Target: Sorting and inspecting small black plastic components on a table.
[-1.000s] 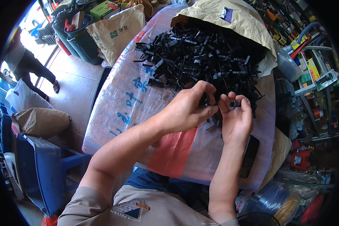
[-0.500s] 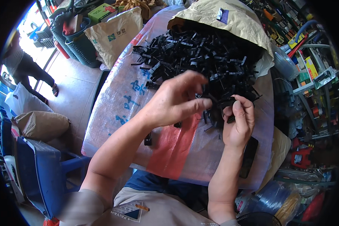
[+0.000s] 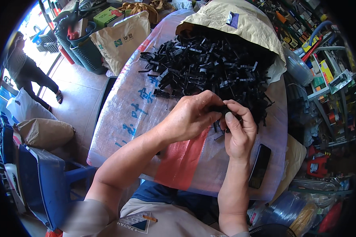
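From my remote seat I've got blue handwritten characters down the left side of the sack, dark characters by a green logo on the paper bag, plus pale lettering near the shirt's blue triangle.

Black part mostly hidden between the hands, its shape perhaps unreadable.

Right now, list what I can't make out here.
All in the head view:
- Black part: its shape, mostly covered by the fingers of the left hand and right hand.
- Paper sack: its depths, hidden by its flap and the black pieces.
- Left sleeve: details blurred.
- Black mesh item: cut off by the lower edge.
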A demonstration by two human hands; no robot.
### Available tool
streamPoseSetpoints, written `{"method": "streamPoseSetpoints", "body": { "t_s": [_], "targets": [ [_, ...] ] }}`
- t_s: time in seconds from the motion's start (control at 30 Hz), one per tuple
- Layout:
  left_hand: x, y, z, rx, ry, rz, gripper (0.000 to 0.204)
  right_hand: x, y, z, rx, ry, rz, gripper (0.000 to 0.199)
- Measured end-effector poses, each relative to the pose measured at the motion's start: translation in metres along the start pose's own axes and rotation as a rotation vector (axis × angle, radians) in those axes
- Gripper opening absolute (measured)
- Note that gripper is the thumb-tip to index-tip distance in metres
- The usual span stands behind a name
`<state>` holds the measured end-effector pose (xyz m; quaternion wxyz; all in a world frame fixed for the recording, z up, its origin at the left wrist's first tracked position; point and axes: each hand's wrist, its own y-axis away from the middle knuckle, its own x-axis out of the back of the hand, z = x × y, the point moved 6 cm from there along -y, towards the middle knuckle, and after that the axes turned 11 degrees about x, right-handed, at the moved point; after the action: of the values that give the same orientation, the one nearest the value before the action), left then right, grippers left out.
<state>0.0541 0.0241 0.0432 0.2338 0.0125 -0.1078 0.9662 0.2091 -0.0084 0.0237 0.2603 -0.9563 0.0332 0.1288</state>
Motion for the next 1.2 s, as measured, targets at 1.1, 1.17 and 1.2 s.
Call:
{"method": "streamPoseSetpoints", "body": {
  "t_s": [1.1, 1.17, 1.2],
  "targets": [
    [-0.007, 0.003, -0.001, -0.168, -0.241, 0.029, 0.013, -0.004, 0.001, 0.003, -0.207, 0.104, -0.001, 0.025],
    [-0.004, -0.001, -0.018, 0.235, 0.178, -0.040, 0.013, -0.001, 0.001, 0.004, -0.217, 0.072, -0.066, 0.021],
    [-0.003, -0.005, -0.017, 0.212, 0.344, -0.062, 0.017, 0.002, 0.003, 0.004, -0.222, 0.073, -0.056, 0.021]
  ]
}}
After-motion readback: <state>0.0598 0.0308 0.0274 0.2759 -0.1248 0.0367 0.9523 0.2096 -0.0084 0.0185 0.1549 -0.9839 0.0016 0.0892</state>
